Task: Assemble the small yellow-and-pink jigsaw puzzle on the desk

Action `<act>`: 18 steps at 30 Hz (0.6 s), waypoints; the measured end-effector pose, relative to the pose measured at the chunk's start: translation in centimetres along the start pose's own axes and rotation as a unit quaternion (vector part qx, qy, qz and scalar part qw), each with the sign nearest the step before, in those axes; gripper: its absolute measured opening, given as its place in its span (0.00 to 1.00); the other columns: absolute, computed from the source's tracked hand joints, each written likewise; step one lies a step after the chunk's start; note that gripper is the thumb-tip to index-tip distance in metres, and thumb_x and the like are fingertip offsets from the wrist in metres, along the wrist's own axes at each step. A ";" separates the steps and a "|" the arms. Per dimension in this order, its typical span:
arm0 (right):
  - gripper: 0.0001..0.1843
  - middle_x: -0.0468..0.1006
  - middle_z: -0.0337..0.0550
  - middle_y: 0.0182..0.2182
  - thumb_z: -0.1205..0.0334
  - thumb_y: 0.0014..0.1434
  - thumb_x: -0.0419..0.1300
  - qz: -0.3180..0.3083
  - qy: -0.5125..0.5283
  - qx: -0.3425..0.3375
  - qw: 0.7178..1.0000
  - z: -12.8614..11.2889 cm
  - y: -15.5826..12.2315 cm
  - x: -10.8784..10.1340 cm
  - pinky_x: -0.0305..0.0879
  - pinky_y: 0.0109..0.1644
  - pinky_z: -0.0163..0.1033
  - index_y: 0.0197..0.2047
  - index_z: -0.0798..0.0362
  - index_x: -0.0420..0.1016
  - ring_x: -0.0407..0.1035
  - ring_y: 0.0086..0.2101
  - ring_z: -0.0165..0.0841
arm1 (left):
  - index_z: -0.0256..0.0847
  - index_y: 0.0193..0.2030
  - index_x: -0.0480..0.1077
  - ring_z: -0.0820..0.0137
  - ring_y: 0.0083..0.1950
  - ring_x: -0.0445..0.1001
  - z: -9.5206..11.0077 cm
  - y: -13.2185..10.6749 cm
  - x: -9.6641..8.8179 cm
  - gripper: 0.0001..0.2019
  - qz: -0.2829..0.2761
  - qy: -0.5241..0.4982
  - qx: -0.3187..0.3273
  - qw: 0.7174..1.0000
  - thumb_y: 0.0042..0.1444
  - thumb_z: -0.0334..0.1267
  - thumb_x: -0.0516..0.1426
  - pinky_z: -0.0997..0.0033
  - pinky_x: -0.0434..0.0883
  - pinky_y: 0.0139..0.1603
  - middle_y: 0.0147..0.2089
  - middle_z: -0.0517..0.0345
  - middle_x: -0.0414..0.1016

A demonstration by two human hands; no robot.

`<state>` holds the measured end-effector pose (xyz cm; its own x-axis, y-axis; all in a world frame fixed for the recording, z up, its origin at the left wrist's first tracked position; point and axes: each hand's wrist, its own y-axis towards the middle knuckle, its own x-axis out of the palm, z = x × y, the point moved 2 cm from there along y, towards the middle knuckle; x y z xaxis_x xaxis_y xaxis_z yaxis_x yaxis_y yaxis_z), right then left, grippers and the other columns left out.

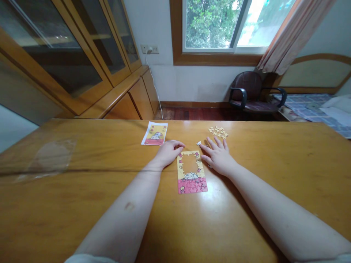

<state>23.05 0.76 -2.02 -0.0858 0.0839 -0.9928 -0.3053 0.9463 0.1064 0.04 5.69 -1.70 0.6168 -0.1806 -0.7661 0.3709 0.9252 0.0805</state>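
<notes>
A partly assembled jigsaw puzzle [192,185] lies flat on the wooden table, pink at the bottom, with a yellow border around a bare gap in its upper middle. My left hand [170,150] rests at its upper left corner, fingers curled in; whatever they hold, if anything, is hidden. To the right of the puzzle, my right hand [219,156] lies palm down with its fingers spread. Beside its fingertips is a loose white puzzle piece [199,143], and a few more pieces are partly hidden under the hand. Beyond lies a cluster of yellow pieces [218,132].
A printed reference picture [155,133] lies on the table [115,219] behind my left hand. Clear plastic film [52,155] is at the far left. Past the table's far edge stand a glass-doored cabinet [120,86] and an armchair [248,89] below the window.
</notes>
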 end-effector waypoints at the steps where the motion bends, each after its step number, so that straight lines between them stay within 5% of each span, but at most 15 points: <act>1: 0.28 0.59 0.48 0.65 0.43 0.65 0.48 0.001 0.006 -0.002 1.000 0.1 -0.1 -0.1 0.37 0.64 0.67 0.64 0.41 0.64 0.45 0.65 0.56 | 0.42 0.42 0.77 0.65 0.44 0.74 -0.1 0.0 0.1 0.12 0.001 -0.002 0.005 1.000 0.57 0.39 0.54 0.65 0.70 0.49 0.43 0.55 0.79; 5: 0.21 0.67 0.45 0.60 0.48 0.64 0.51 0.025 0.029 -0.005 0.999 0.5 -0.2 -0.5 0.38 0.64 0.66 0.55 0.44 0.74 0.50 0.63 0.51 | 0.43 0.42 0.77 0.66 0.44 0.74 -0.5 0.2 0.3 0.11 0.001 0.001 0.011 1.000 0.57 0.39 0.54 0.65 0.70 0.49 0.42 0.56 0.79; 18: 0.05 0.77 0.42 0.46 0.58 0.57 0.63 0.040 0.085 0.019 0.995 1.9 0.8 -0.3 0.50 0.60 0.57 0.36 0.45 0.81 0.63 0.54 0.43 | 0.43 0.42 0.77 0.65 0.44 0.74 -0.3 0.0 0.2 0.12 -0.003 0.004 0.004 1.000 0.57 0.40 0.54 0.64 0.70 0.48 0.44 0.55 0.78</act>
<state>24.63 2.10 -1.78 -0.2692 0.1088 -0.9569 -0.2552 0.9500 0.1798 -0.04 5.75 -2.05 0.6090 -0.1833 -0.7717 0.3800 0.9215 0.0810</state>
